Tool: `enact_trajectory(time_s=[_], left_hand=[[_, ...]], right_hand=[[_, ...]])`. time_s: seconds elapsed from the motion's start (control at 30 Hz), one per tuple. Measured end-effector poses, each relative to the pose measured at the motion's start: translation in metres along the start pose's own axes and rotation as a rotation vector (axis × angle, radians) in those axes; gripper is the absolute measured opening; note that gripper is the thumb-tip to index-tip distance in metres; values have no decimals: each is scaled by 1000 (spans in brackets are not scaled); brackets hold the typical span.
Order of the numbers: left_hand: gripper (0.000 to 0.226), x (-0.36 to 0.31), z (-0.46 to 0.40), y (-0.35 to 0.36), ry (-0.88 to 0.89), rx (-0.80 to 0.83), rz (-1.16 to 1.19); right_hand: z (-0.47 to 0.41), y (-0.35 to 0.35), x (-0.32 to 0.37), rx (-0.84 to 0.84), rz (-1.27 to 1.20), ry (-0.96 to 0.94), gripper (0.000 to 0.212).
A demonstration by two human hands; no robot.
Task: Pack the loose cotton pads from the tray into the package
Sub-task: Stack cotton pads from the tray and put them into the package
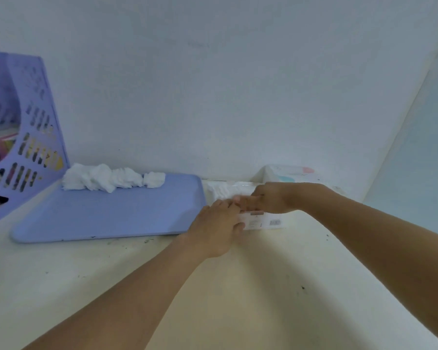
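Both the left hand [216,223] and the right hand [268,198] grip the package [266,222] beside the blue tray [106,213], where loose cotton pads [111,178] lie heaped.

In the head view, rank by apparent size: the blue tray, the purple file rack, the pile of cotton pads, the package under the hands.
1. blue tray
2. purple file rack, cut off by the frame edge
3. pile of cotton pads
4. package, mostly hidden under the hands, so its rank is unsure

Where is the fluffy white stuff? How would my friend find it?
Look for the big blue tray lying flat on the table. Along its far edge, by the wall, sits a row of cotton pads. They are the only soft, crumpled white heap on the tray; the purple basket stands just left.
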State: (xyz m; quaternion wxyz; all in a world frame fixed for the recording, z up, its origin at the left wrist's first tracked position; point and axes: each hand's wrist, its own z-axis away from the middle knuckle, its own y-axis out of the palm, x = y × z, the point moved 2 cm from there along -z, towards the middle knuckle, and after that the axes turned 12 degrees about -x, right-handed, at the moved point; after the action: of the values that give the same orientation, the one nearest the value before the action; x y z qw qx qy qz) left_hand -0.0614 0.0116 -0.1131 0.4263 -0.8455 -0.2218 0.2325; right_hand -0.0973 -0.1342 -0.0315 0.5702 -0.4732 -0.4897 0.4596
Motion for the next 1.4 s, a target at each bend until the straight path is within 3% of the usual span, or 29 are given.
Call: enact_trajectory(time_s=[0.07,0.13,0.23,0.33,0.47,0.53,0.67,0.77,0.9,1.03,1.13,1.2,1.3,1.33,1.4], left_hand=[[35,19,2,-19,-104,-185,258],[21,55,2,-43,-325,-364,408],[12,125,14,-73,-693,-383,356],[13,186,41,-83,-844,-319,313],[15,211,64,-82,-858,-325,317],[17,219,69,-79,-848,-361,323],[17,223,68,-71,-857,-405,358],[17,228,66,-68,-875,-369,397],[21,230,64,-65,-864,-318,404],[25,228,64,-64,-877,-299,426],[28,227,65,-66,-898,-308,439],[27,225,63,-68,-900,-359,453],[32,207,56,-78,-894,-508,737],[34,198,54,-82,-905,-501,937],[48,172,52,-81,-911,-333,1328]], right_hand=[[-9,-18,22,-269,-118,-126,67],[-25,-24,50,-441,-438,-181,56],[-64,4,94,-280,-738,-85,31],[-109,46,136,-126,-778,43,18],[-171,64,150,-286,-796,141,29],[-198,66,156,-306,-751,140,25],[-233,69,164,-218,-604,185,25],[-252,67,169,-130,-521,208,40],[-256,56,175,74,-515,137,39],[-252,61,170,148,-504,79,28],[-240,63,162,92,-654,62,31],[-225,54,154,-55,-787,33,22],[-175,34,147,-162,-1008,-75,19],[-156,32,149,-121,-1068,-130,20],[-120,29,154,-99,-1096,-223,23]])
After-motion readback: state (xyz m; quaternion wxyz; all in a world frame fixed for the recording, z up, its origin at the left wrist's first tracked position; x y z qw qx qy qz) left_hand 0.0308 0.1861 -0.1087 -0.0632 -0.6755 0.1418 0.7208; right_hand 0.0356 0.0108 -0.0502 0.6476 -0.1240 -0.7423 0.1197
